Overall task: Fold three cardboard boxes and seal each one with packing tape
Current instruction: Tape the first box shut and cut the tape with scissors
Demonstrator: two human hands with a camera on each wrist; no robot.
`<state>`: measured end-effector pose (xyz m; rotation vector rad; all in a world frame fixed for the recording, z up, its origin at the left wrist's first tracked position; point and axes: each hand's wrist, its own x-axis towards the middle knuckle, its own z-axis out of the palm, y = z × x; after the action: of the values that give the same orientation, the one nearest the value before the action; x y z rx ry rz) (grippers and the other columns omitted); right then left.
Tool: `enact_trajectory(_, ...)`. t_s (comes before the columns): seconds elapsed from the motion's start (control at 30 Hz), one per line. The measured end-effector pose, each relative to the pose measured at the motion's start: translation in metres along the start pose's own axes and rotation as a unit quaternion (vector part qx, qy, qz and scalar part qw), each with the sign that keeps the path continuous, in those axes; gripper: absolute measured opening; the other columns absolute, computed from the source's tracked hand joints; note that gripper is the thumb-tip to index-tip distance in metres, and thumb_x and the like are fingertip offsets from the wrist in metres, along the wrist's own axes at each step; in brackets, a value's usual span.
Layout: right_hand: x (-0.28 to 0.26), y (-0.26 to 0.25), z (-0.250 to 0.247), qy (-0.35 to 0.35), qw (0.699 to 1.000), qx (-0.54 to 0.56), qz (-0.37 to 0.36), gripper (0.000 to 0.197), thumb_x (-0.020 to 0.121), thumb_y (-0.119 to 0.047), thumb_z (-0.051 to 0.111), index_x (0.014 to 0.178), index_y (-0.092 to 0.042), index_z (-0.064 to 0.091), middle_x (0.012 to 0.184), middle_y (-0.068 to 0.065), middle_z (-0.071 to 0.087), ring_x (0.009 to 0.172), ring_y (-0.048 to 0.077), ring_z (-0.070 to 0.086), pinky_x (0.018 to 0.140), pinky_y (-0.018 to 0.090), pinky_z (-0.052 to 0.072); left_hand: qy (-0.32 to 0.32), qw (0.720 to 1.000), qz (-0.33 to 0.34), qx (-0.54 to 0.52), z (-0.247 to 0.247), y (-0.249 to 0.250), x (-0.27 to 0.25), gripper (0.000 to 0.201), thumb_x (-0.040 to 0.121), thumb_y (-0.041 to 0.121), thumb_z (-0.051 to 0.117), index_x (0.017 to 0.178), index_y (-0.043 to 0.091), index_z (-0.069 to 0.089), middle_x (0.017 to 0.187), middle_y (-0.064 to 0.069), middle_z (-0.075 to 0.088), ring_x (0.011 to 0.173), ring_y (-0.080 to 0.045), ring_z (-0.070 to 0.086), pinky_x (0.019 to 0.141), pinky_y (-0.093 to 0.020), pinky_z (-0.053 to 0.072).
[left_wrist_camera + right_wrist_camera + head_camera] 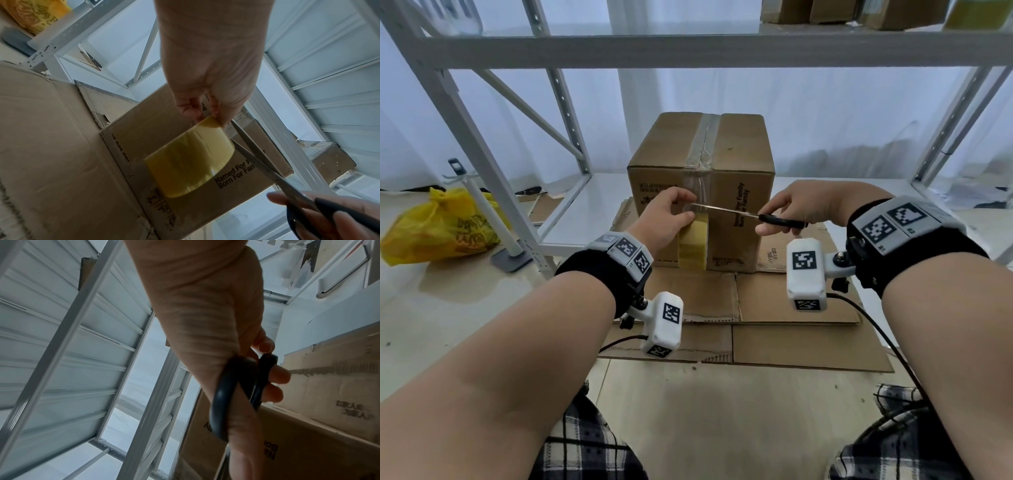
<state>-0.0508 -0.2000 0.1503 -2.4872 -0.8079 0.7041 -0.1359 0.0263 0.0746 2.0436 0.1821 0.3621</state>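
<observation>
A closed cardboard box (736,161) stands on flattened cardboard (791,308), with clear tape (705,144) along its top seam and down the front face. My left hand (671,214) grips a yellowish tape roll (693,245) (189,155) against the box front (133,134), fingers (191,112) pinching its upper edge. My right hand (798,205) holds black-handled scissors (739,212) (263,160) by the loops (236,394). The blades stand slightly apart across the tape just above the roll.
A white metal shelving rack (688,51) frames the box, with more boxes on its upper shelf (842,10). A yellow plastic bag (445,229) and a white stand (493,222) sit on the floor at left. My knees in a plaid garment (585,445) are at the bottom.
</observation>
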Motion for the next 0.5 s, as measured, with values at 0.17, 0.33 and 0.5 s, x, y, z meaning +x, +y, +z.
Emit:
enact_trajectory(0.17,0.012,-0.005,-0.002,-0.007,1.0,-0.017,-0.01,0.042,0.077,-0.046,0.074,0.114,-0.027,0.068,0.105,0.006,0.066,0.078,0.014,0.056,0.086,0.032,0.047,-0.031,0.998,0.037,0.034,-0.008,-0.003,0.004,0.027,0.093,0.01,0.057,0.118,0.02,0.055,0.122,0.003,0.047,0.112,-0.009,0.045,0.093,-0.019,0.042)
enact_trajectory(0.33,0.021,-0.009,-0.003,-0.001,0.999,-0.019,-0.033,0.039,0.077,-0.04,0.075,0.112,-0.025,0.07,0.089,-0.006,0.064,0.078,0.012,0.055,0.074,0.026,0.044,-0.051,0.995,0.055,0.062,-0.012,-0.006,0.011,0.029,0.092,0.01,0.059,0.121,0.016,0.056,0.116,0.004,0.043,0.108,-0.007,0.044,0.096,-0.019,0.035)
enact_trajectory(0.5,0.028,-0.01,0.0,0.01,0.999,-0.024,-0.043,0.036,0.076,-0.035,0.077,0.11,-0.023,0.072,0.089,-0.005,0.065,0.08,0.013,0.055,0.068,0.024,0.041,-0.05,0.995,0.061,0.061,-0.012,-0.009,0.014,0.03,0.092,0.01,0.059,0.122,0.014,0.058,0.116,0.005,0.043,0.107,-0.006,0.045,0.099,-0.02,0.035)
